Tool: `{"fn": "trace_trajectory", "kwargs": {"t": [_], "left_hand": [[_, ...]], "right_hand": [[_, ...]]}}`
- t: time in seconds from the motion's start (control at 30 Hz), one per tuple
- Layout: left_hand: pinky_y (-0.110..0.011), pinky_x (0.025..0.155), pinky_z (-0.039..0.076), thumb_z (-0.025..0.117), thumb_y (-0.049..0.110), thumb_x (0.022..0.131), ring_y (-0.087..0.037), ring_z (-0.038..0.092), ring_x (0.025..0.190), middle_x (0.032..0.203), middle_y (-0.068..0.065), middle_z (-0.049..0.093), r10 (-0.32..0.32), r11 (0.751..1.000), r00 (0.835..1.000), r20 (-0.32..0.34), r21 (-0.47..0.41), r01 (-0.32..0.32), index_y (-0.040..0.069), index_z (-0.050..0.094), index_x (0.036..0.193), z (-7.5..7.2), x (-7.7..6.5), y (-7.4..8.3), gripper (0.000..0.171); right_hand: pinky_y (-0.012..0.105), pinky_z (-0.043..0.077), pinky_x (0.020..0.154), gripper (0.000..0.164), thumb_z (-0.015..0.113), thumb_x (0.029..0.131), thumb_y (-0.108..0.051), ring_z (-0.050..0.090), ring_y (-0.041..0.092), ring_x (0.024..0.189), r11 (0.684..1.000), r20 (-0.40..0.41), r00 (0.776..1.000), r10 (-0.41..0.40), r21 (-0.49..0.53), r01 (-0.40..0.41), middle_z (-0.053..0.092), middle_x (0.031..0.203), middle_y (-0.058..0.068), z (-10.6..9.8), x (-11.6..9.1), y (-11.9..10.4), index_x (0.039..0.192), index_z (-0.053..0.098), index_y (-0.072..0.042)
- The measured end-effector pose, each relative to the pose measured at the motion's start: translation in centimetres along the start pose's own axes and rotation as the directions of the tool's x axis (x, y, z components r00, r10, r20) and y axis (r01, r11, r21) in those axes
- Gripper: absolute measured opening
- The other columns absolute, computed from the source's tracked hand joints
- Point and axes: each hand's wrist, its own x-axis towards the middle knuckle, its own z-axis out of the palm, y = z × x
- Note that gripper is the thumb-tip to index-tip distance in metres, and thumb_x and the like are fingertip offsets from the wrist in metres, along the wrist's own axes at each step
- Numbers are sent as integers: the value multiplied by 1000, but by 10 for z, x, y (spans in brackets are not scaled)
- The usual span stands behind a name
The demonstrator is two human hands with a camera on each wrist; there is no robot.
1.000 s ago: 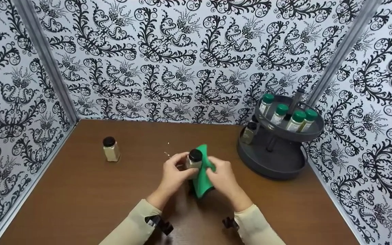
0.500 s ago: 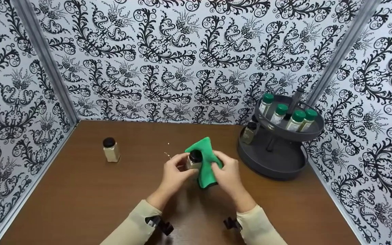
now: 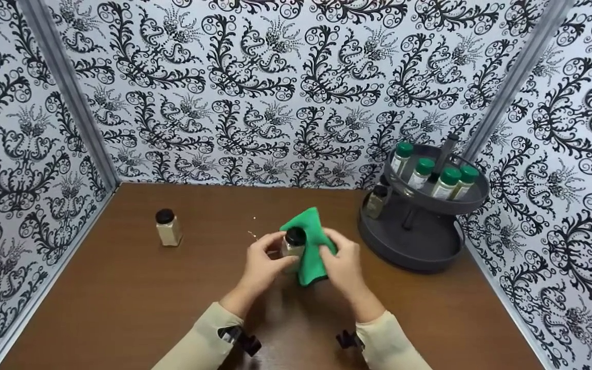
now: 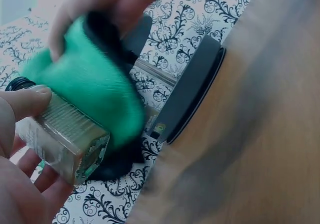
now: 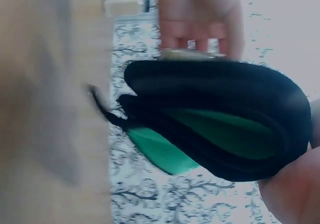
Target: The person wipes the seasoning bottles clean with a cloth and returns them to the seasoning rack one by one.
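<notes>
My left hand grips a clear spice jar with a black lid, its pale contents showing through the side. In the left wrist view the jar is tilted, with its base toward the camera. My right hand pinches a folded green cloth with a dark edge. The cloth lies against the jar's right side and reaches behind its lid. In the right wrist view the folded cloth hides most of the jar.
Another black-lidded spice jar stands on the brown table at left. A dark two-tier rack stands at right, with several green-capped jars above and a black-lidded jar below. White specks lie beyond my left hand.
My right hand has moved slightly right and up, and the cloth has spread behind the jar's lid. Over the last half second little differs; the left hand stays in place with the jar.
</notes>
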Motion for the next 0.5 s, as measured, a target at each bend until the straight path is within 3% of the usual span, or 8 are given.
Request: {"fn": "trace_trajectory", "kwargs": {"t": [0.07,0.17,0.33,0.4,0.5], "left_hand": [[-44,93,64,90,5,81,-24,74,105,117,-19,75,9,1000,1000,1,5,-9,0,72,130,0,1,0,53],[-41,92,63,90,5,80,-25,74,104,116,-19,75,17,1000,1000,-24,-1,-17,0,73,129,-1,2,-1,53],[-36,93,62,91,6,80,-26,73,107,117,-16,74,10,1000,999,-36,1,-10,5,74,129,-4,2,-2,52],[-36,94,62,91,8,81,-26,73,108,117,-15,73,14,1000,999,-35,10,-13,7,74,130,-7,2,-2,52],[-36,94,62,91,8,81,-28,73,108,117,-15,73,20,1000,999,-50,15,-19,7,74,130,-10,3,-1,52]], "right_hand": [[27,59,79,33,66,88,7,72,14,90,1000,-19,1000,-23,-11,23,81,108,10,0,1,-2,116,80,-5],[26,57,76,29,66,87,5,67,12,86,995,76,997,-7,-103,15,79,102,6,4,0,1,110,79,-6],[22,46,62,23,62,88,1,56,9,67,976,303,945,121,-210,-58,67,81,0,11,-5,9,104,75,-8],[22,43,59,24,61,90,-1,53,8,63,974,343,926,156,-207,-88,65,79,0,12,-6,10,108,75,-7],[23,45,61,27,60,91,-2,55,10,66,976,364,918,157,-200,-88,69,85,3,14,-5,8,114,75,-5]]}}
